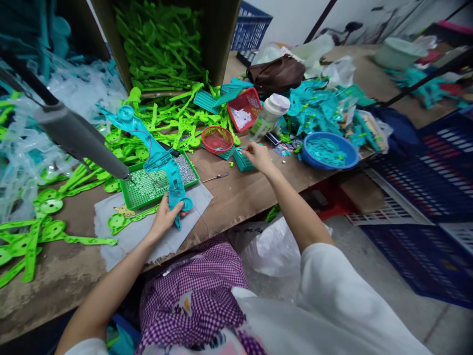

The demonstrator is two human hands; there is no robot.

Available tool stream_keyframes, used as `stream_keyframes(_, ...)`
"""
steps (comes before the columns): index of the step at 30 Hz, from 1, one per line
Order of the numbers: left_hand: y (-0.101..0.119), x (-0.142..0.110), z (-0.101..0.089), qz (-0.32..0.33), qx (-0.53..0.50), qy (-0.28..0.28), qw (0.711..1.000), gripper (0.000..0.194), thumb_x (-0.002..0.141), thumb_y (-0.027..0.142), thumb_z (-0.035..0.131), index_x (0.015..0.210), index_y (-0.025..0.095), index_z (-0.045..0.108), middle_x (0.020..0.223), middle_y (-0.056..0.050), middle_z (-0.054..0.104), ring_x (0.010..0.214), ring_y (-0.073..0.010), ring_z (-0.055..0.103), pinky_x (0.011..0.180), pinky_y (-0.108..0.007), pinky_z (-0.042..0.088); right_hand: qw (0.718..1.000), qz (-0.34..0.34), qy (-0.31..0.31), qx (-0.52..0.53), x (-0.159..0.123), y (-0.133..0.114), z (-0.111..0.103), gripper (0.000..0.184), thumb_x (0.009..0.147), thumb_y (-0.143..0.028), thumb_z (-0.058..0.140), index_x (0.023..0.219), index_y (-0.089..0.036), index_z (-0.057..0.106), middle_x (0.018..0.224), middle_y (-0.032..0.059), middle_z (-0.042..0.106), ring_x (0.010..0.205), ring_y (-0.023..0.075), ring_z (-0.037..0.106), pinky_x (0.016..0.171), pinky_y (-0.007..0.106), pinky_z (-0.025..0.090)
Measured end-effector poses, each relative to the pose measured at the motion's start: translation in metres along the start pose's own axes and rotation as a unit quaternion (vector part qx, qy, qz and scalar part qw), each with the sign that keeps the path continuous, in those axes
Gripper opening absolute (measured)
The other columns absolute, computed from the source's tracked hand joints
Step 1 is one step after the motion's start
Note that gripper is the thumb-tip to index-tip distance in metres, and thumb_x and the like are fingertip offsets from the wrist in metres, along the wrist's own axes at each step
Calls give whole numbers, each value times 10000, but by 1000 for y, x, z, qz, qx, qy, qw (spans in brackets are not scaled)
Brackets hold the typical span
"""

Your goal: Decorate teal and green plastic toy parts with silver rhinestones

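My left hand (168, 214) grips the lower end of a long turquoise plastic part (173, 175), with a thin wire running along it. That part slants up over a green tray (144, 190) holding small silvery pieces. A grey cloth (197, 199) lies beneath, with a lime-green plastic arm (129, 218) on it. My right hand (258, 157) reaches to a small teal basket (246, 162), its fingertips pinched together over the basket's edge. Whatever lies between those fingertips is too small to make out.
A grey electric screwdriver (84, 140) hangs at the left. Lime-green parts (177, 116) cover the back of the bench. Around the right side are a red basket (217, 140), a lidded jar (269, 116) and a blue bowl (330, 150) of turquoise pieces. A thin screwdriver (215, 177) lies mid-bench.
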State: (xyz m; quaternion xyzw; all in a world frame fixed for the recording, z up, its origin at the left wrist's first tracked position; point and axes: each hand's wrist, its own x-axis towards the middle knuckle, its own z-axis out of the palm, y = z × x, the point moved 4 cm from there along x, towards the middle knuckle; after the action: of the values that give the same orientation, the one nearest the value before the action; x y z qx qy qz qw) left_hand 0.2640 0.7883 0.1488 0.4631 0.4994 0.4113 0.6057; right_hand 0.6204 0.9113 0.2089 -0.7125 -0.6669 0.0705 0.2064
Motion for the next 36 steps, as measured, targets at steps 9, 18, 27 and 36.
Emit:
stream_keyframes(9,-4,1,-1,-7,-18,-2,1000,554,686,475,774,1042,195,455,766,15,689,559,-132,662,546,-235,532,996,-47,-46,-56,16,-3,12,228,788,-130,560,964,-131,704,949,147,742,897,266,654,820,366,468)
stream_keyframes(18,-2,2,0,-26,-36,-6,999,594,631,482,804,1014,194,452,727,28,676,520,-125,643,504,-232,528,992,-37,-38,-114,16,-3,16,205,803,-129,544,970,-131,662,959,185,727,889,303,647,786,392,460)
stream_keyframes(27,-4,1,1,-11,-19,-16,1000,540,676,482,757,1010,198,442,736,35,671,537,-130,658,524,-235,538,996,-45,48,65,-3,-22,-10,35,718,-192,616,751,-178,617,716,52,688,677,188,614,672,314,486)
stream_keyframes(36,-11,3,-1,37,77,18,996,374,770,403,666,1020,211,464,723,42,651,547,-125,640,554,-237,504,895,-374,-1,242,-97,-203,59,150,940,-215,491,894,-195,632,884,60,708,811,158,650,757,291,536)
